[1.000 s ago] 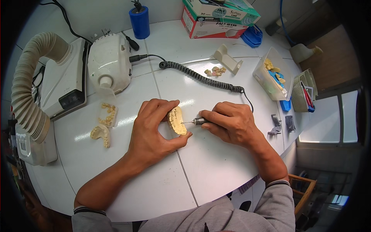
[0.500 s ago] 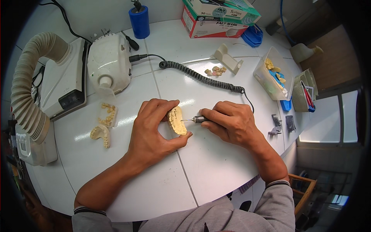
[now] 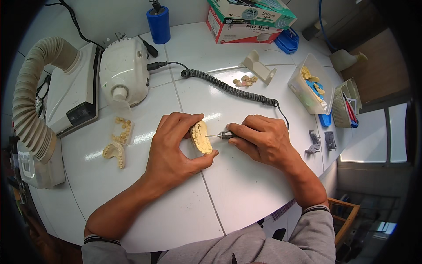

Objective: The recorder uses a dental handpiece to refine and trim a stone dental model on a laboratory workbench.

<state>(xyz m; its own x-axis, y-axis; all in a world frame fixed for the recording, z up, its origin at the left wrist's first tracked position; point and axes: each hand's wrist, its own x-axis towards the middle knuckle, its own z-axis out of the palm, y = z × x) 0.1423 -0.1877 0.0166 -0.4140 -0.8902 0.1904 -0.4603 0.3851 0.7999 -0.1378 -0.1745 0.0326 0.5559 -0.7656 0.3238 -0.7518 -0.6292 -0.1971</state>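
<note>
A pale yellow dental cast with handwriting on it is held between the thumb and fingers of my left hand. The thumb grips its near end and the fingertips its far end. My right hand closes around a dark rotary handpiece, whose thin metal bur points left and meets the cast's right side. From the handpiece's side, a black coiled cord runs back to a white control box. Left of my left hand lie another dental cast and a holder of loose teeth.
A ribbed suction hose arches over the left side. Small tooth pieces lie beside a cream stand. Mask boxes and a blue cylinder stand behind. A clear tub, a basket and grey pieces are right.
</note>
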